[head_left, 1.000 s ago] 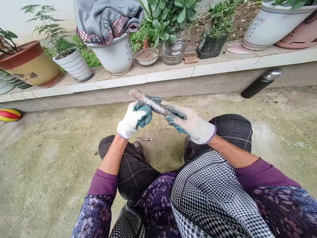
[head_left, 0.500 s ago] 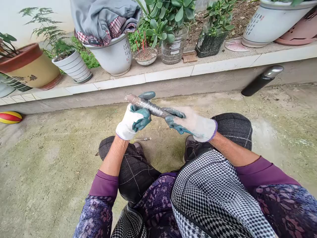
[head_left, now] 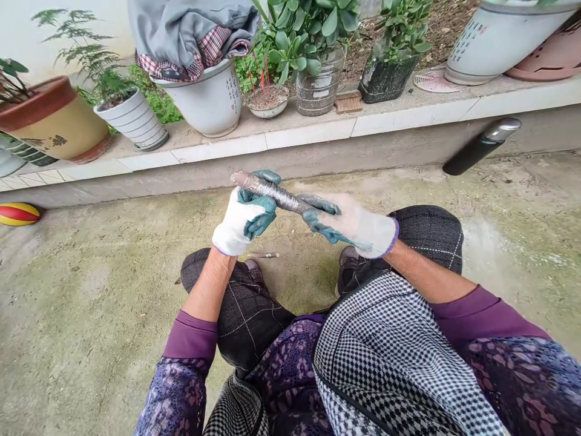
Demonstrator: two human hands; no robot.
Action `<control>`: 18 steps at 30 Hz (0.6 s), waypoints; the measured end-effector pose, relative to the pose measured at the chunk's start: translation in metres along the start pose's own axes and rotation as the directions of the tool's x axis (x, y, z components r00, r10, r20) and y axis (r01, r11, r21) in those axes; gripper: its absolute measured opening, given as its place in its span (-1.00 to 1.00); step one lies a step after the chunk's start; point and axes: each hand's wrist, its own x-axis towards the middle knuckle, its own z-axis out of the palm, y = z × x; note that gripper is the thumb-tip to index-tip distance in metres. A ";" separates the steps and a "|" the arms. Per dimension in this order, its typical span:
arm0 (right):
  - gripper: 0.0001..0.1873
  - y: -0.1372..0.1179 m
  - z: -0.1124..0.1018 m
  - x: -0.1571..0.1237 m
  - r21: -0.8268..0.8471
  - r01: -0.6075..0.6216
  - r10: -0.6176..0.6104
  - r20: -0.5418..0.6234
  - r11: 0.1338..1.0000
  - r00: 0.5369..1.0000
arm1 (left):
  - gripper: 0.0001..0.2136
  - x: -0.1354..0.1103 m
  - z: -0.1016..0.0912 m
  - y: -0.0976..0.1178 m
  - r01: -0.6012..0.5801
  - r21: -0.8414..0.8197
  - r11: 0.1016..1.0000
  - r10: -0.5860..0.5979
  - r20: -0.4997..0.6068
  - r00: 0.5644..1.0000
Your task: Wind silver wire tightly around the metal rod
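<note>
A brown stick [head_left: 305,208] with silvery wire [head_left: 282,197] wound round its middle is held slantwise in front of my knees. My left hand [head_left: 247,218], in a white glove with a green-coated palm, is closed around the stick near its far left end, thumb side up. My right hand [head_left: 342,221], gloved the same way, grips the lower right end, with fingers pressed along it. Part of the stick is hidden inside this glove. Below my left hand, a small thin tool [head_left: 269,255] lies on the ground between my shoes.
Ahead runs a tiled ledge [head_left: 313,134] with potted plants, among them a white pot [head_left: 209,109] topped by grey cloth [head_left: 190,36]. A black flask [head_left: 481,147] leans against the wall at right. A red and yellow ball [head_left: 19,214] rests at far left.
My left hand's fingers have shifted slightly on the stick, the upper fingertip drawing a little left and down. The stick has barely moved, and my right hand keeps its hold.
</note>
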 end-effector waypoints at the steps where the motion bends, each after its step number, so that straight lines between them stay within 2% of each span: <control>1: -0.61 0.001 0.000 0.000 -0.002 0.001 -0.001 -0.011 1.000 1.000 | -0.53 0.000 0.000 0.000 -0.002 0.003 1.000 0.002 -0.008 1.000; 4: -0.58 0.005 0.000 0.003 -0.006 0.017 -0.017 -0.070 1.000 0.997 | -0.46 0.003 0.000 -0.002 -0.025 -0.010 1.000 0.025 0.000 1.000; 7: -0.56 0.008 -0.002 0.006 0.022 0.017 -0.014 -0.134 1.000 0.991 | -0.41 0.006 -0.001 -0.006 0.006 0.028 1.000 -0.007 0.033 0.999; 12: -0.68 0.012 -0.005 0.011 0.034 -0.064 0.070 -0.185 0.997 0.980 | -0.67 0.010 -0.007 -0.012 0.075 0.204 0.976 -0.076 -0.003 0.997; 14: -0.72 0.018 -0.008 0.016 0.050 -0.067 0.077 -0.224 0.996 0.972 | -0.70 0.011 -0.009 -0.014 0.100 0.270 0.958 -0.105 0.005 0.994; 18: -0.68 0.033 -0.020 0.028 0.092 -0.066 0.090 -0.298 0.994 0.950 | -0.68 0.013 -0.008 -0.021 0.159 0.369 0.916 -0.209 0.099 0.973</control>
